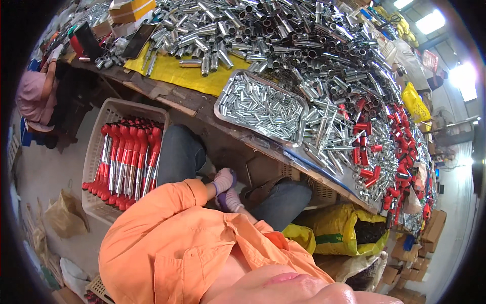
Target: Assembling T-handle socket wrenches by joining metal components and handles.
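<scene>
Silvery tubes (223,28) cover the workbench (195,103) beyond the hands. Left of the hands stands a beige crate (95,147); ahead, slightly right, a metal tray (258,131). Red-handled tools (124,157) fill the crate. Striped-gloved, the left hand (224,181) and right hand (231,201) are close together; whether they pinch anything, I cannot tell. Small pins (263,106) fill the tray.

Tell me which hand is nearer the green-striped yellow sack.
Right. The right hand is left of the yellow sack; the left hand, also left, is slightly farther.
</scene>
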Demonstrator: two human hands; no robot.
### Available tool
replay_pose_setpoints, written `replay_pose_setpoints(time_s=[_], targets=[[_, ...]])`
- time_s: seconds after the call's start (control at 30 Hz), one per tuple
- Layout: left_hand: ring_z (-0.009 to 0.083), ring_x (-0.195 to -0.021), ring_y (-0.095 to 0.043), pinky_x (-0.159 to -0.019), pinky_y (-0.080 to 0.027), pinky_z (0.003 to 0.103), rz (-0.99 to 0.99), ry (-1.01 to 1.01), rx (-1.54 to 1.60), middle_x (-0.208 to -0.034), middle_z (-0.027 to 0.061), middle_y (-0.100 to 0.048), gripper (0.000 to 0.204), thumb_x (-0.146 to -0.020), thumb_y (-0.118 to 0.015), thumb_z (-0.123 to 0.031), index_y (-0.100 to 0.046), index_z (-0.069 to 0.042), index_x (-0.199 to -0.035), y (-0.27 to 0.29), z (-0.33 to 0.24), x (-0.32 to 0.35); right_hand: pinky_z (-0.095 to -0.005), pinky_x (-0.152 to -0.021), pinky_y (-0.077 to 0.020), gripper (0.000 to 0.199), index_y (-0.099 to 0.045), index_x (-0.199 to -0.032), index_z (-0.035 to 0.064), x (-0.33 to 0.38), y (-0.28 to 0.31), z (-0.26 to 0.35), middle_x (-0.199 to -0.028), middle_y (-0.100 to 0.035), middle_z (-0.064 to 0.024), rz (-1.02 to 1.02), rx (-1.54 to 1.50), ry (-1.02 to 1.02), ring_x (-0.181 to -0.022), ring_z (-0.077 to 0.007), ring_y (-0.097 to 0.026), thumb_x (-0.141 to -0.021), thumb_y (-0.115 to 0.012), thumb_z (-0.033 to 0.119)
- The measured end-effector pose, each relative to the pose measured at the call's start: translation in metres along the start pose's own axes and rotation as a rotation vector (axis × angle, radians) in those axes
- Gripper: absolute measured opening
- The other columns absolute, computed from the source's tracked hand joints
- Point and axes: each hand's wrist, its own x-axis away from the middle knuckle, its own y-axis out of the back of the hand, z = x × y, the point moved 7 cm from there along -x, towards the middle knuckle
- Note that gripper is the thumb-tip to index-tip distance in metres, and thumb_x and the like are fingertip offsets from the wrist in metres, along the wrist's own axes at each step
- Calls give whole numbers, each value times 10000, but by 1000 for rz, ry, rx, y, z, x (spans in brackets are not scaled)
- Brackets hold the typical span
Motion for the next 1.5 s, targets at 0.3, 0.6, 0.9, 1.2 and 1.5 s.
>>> replay_pose_setpoints(time_s=[0.3, 0.6, 0.9, 1.2, 1.5], targets=[[374, -908, -660, -801, -529, 427, -321, -223, 189, -976, 193, -683, 272, -891, -501, -252, -667, -102, -1046, -18, 18, 30, -477, -811, -528, 358, -678, -1029, 8, 49, 38, 32, -1046, -665, -236, -86, 327, -125, -988, -394, -641, -821, -568, 277], [300, -968, -671, -843, -532, 400, 104, -4, -18, -992, 144, -701, 225, -913, -517, -242, -694, -123, -982, -44, 74, -55, -378, -937, -464, 416, -522, -1291, 63, 48, -2, 65, -1251, -611, -127, 92, -34, -93, -1100, -286, -592, -992, -336, 285], [335, -968, -657, -831, -523, 390, 28, -242, -65, -1031, 176, -680, 230, -888, -521, -229, -698, -124, -990, -21, 38, -19, -308, -989, -411, 425, -393, -1416, 102, 15, -12, 19, -1339, -523, -116, 110, -52, 66, -1197, -235, -510, -1023, -302, 234], [366, -911, -672, -772, -544, 422, 9, -312, -566, -1000, 166, -690, 223, -850, -574, -274, -720, -110, -890, -25, 46, -15, -419, -907, -492, 463, -566, -1227, 0, 39, -9, 53, -1174, -605, -264, 260, 360, -25, -1116, -371, -590, -892, -549, 319], [361, -790, -658, -727, -522, 463, -112, -526, -941, -796, 185, -665, 236, -852, -547, -247, -699, -82, -926, -48, 49, -34, -339, -862, -493, 371, -568, -1253, 63, 27, -33, 33, -1134, -643, -130, 123, 33, -58, -1030, -264, -606, -979, -439, 278]])
